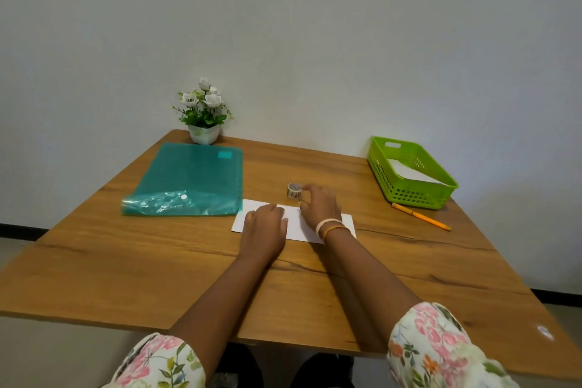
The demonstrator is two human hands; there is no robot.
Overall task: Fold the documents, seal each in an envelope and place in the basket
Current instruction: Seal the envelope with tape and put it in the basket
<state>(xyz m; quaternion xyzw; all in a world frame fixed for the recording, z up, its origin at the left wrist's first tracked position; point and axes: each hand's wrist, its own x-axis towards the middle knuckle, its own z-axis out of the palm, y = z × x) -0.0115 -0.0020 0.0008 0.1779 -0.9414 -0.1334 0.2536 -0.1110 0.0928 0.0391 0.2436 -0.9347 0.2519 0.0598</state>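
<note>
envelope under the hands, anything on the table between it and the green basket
Nothing visible blocks it. The envelope lies under both hands; the basket sits to the far right. The pencil lies just in front of the basket, and the tape roll sits behind the envelope, off that line.

You will find nothing readable here: the tape roll [294,190], just past centre toward twelve o'clock, carries a printed pattern too small to make out as words.

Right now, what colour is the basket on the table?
Bright green, with a lattice wall; the basket shows best in the head view, at the table's far right.
</note>
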